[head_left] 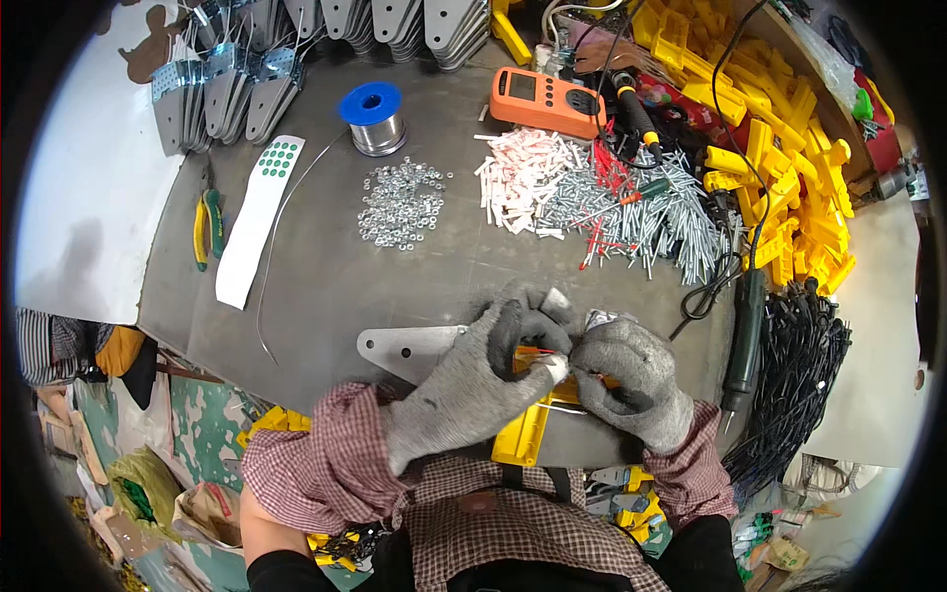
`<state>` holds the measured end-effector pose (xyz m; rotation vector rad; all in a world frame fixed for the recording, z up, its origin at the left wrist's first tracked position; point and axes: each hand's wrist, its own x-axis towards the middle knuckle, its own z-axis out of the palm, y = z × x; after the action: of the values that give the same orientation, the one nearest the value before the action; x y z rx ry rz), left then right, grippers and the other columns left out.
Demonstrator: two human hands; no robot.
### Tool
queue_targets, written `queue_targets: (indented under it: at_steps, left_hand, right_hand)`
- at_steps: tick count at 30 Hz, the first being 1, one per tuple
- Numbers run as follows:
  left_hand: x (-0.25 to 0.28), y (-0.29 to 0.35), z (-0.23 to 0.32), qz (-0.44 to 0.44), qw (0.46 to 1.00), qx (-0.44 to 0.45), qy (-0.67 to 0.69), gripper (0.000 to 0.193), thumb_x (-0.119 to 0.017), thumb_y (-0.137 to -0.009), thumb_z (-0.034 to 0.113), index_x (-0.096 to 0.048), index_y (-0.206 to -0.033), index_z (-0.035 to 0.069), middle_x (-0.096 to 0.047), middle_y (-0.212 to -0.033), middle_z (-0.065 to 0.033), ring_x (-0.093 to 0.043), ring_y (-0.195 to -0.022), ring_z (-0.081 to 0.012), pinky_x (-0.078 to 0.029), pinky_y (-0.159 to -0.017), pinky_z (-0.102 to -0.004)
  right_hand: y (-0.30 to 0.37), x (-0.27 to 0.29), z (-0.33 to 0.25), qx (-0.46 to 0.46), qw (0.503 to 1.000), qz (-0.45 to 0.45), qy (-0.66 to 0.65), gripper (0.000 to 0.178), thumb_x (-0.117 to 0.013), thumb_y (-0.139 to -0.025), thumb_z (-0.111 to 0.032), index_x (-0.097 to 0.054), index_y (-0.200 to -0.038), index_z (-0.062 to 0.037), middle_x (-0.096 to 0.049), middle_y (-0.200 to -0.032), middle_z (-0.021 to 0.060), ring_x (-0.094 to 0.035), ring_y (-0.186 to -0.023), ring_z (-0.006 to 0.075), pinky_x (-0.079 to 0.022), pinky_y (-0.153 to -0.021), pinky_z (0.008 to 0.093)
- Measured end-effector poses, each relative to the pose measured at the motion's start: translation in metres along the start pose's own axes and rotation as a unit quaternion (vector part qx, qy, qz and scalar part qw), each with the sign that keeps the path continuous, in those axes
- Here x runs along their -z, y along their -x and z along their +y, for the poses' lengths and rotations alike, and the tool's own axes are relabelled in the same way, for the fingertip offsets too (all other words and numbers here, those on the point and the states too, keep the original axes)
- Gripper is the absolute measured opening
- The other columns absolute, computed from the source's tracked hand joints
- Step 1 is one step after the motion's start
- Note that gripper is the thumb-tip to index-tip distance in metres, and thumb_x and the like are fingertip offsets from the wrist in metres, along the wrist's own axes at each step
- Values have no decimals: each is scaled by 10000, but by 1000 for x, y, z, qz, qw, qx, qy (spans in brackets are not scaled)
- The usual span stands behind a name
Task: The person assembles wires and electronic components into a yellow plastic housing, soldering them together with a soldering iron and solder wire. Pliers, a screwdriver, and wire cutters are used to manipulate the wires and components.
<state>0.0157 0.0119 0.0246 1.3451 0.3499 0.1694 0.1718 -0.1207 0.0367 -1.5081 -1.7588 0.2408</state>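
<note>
Both my hands wear grey work gloves and meet near the table's front edge. My left hand is closed, thumb and fingers pinched around a thin red wire. Close beside it, my right hand has its fingers curled in; what they hold is hidden. Under the hands lies a yellow plastic housing, partly covered by them. A thin white piece sticks out between the hands. The left hand covers one end of a flat grey metal plate with holes.
Beyond the hands lie nuts, screws, white-pink sleeves, a solder spool and an orange multimeter. Pliers and a sticker strip lie left. Right are a soldering iron, black cables and yellow housings.
</note>
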Motion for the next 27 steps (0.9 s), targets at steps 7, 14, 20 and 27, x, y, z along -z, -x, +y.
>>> queue_targets:
  at_steps: [7, 14, 20, 27]
  left_hand:
    - [-2, -11, -2, 50, 870, -283, -401, 394, -635, -805, -2, -556, -1183, 76, -614, -984, -55, -599, -929, -246, -454, -874, -395]
    - [-10, -15, 5, 8, 806, -308, -505, 508, -706, -707, 31, -559, -1190, 93, -620, -965, -47, -594, -904, -229, -465, -835, -399]
    - [-4, -16, -2, 41, 900, -250, -355, 385, -647, -832, 31, -502, -1189, 29, -630, -995, -93, -639, -915, -238, -491, -853, -391]
    - [4, -22, 2, 21, 936, -214, -278, 301, -605, -834, 5, -535, -1126, 30, -624, -1011, -113, -625, -950, -243, -468, -906, -404]
  right_hand:
    - [3, -17, -6, -289, 948, 78, -112, 175, -685, -832, -157, -623, -918, -18, -609, -715, 107, -609, -626, 196, -476, -591, 325]
    - [3, 7, -13, -261, 964, 5, 44, 203, -715, -782, -157, -648, -952, -67, -610, -800, 143, -608, -716, 317, -469, -627, 389]
    - [5, 5, 9, -374, 903, -51, -203, 255, -668, -838, -245, -666, -953, -17, -663, -818, 138, -616, -703, 308, -492, -639, 368]
    - [6, 10, -2, -227, 973, -37, -9, 213, -675, -896, -240, -659, -954, -36, -571, -751, 73, -516, -652, 118, -446, -614, 265]
